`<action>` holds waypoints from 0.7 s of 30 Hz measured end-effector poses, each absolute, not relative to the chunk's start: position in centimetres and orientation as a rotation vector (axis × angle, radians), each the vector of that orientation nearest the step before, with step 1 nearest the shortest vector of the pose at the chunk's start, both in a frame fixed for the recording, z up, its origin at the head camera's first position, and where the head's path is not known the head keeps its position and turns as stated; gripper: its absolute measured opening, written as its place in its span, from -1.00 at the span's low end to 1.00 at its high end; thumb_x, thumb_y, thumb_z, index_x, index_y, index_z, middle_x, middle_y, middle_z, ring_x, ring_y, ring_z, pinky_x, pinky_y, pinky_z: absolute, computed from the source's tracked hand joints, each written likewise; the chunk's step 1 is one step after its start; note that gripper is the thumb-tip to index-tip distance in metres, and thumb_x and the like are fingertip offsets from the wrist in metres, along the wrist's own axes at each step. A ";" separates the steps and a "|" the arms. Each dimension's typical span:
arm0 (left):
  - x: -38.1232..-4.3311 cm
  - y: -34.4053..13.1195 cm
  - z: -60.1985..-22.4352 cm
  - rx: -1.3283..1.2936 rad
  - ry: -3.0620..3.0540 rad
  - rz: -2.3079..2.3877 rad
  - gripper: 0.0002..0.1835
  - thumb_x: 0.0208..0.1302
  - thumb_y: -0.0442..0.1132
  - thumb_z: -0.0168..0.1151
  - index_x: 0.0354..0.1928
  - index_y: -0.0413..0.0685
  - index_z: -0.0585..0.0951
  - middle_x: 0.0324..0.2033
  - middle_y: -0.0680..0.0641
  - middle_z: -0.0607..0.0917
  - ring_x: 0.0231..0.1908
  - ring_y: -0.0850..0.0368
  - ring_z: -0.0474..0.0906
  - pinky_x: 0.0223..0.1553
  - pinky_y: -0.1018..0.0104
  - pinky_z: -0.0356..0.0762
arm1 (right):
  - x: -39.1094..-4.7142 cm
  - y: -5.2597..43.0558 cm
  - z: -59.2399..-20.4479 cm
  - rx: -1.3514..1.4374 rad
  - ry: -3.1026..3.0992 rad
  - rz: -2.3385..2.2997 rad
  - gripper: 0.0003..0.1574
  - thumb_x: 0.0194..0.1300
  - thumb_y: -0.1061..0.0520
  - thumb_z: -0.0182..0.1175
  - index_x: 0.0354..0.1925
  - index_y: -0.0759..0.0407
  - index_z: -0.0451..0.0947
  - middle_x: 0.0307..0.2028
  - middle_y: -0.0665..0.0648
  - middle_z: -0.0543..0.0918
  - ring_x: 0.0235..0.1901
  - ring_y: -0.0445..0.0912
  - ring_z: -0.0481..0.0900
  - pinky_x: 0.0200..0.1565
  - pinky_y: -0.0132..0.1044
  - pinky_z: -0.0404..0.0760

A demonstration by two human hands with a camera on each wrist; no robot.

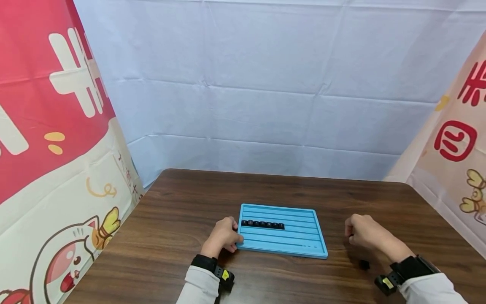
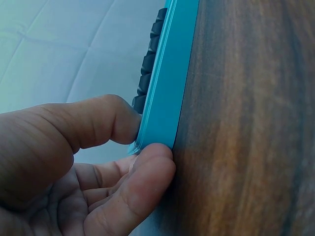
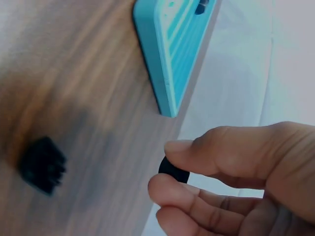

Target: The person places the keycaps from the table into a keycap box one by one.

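A light blue ridged tray point(image 1: 265, 245) lies on the table, with several black keycaps point(image 1: 263, 224) in a row along one groove, starting at its left side. My left hand point(image 1: 222, 233) holds the tray's left edge; in the left wrist view its thumb point(image 2: 106, 120) bends against the rim and a finger point(image 2: 147, 182) touches the outer wall low down. To the right of the tray, my right hand point(image 1: 368, 233) pinches a black keycap point(image 3: 173, 170) between thumb and finger, above the table. Another loose keycap point(image 3: 42, 166) lies on the wood below that hand.
The brown wooden table point(image 1: 182, 198) ends at a light blue cloth backdrop point(image 1: 258, 114). Printed cloths hang at the left point(image 1: 91, 169) and right point(image 1: 448, 181). Dark wrist straps with small camera units sit on both wrists.
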State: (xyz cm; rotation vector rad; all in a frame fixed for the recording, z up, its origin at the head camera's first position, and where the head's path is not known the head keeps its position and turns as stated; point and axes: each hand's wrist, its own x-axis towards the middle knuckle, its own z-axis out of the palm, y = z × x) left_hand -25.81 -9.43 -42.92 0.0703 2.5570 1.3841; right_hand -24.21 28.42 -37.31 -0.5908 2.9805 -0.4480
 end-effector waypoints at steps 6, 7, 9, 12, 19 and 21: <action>-25.9 -9.6 -43.2 0.070 2.558 1.395 -0.72 0.00 -0.52 0.27 -0.27 -0.28 0.39 -0.58 -0.22 0.48 -0.74 0.06 0.51 -0.71 0.26 0.56 | -24.4 28.2 -36.0 -0.666 3.015 -0.400 -0.78 -0.04 0.45 0.22 -0.53 0.16 0.50 -0.56 -0.01 0.44 -0.61 -0.17 0.32 -0.57 -0.30 0.37; -25.9 -9.6 -43.2 0.075 2.554 1.399 -0.72 0.00 -0.52 0.27 -0.27 -0.28 0.39 -0.58 -0.23 0.48 -0.74 0.06 0.51 -0.71 0.25 0.57 | -24.4 28.2 -35.8 -0.662 3.013 -0.395 -0.79 -0.03 0.44 0.22 -0.52 0.16 0.50 -0.55 -0.01 0.45 -0.60 -0.17 0.33 -0.56 -0.29 0.38; -25.9 -9.6 -43.3 0.084 2.551 1.402 -0.72 0.00 -0.52 0.26 -0.27 -0.28 0.39 -0.58 -0.23 0.48 -0.74 0.05 0.52 -0.71 0.25 0.57 | -24.4 28.3 -35.3 -0.644 3.007 -0.388 -0.79 -0.02 0.44 0.23 -0.51 0.16 0.51 -0.54 -0.01 0.45 -0.59 -0.16 0.33 -0.55 -0.28 0.39; -26.0 -9.6 -43.4 0.090 2.549 1.402 -0.72 -0.01 -0.52 0.27 -0.27 -0.28 0.39 -0.58 -0.23 0.48 -0.74 0.05 0.51 -0.71 0.25 0.56 | -24.5 28.4 -34.9 -0.609 2.988 -0.403 -0.80 -0.01 0.45 0.23 -0.50 0.18 0.51 -0.54 0.00 0.46 -0.59 -0.14 0.34 -0.54 -0.27 0.40; -26.1 -9.5 -43.5 0.098 2.551 1.400 -0.72 0.00 -0.52 0.27 -0.27 -0.28 0.39 -0.59 -0.23 0.48 -0.74 0.05 0.52 -0.71 0.25 0.56 | -24.6 28.4 -34.7 -0.550 2.942 -0.430 -0.78 -0.05 0.48 0.19 -0.47 0.20 0.51 -0.53 0.01 0.47 -0.59 -0.13 0.35 -0.53 -0.27 0.40; -26.1 -9.5 -43.5 0.097 2.550 1.401 -0.72 0.00 -0.52 0.27 -0.26 -0.28 0.39 -0.59 -0.23 0.49 -0.74 0.05 0.52 -0.71 0.25 0.57 | -24.6 28.4 -35.0 -0.566 2.949 -0.439 -0.76 -0.07 0.49 0.18 -0.46 0.21 0.49 -0.53 0.02 0.46 -0.59 -0.13 0.33 -0.53 -0.27 0.37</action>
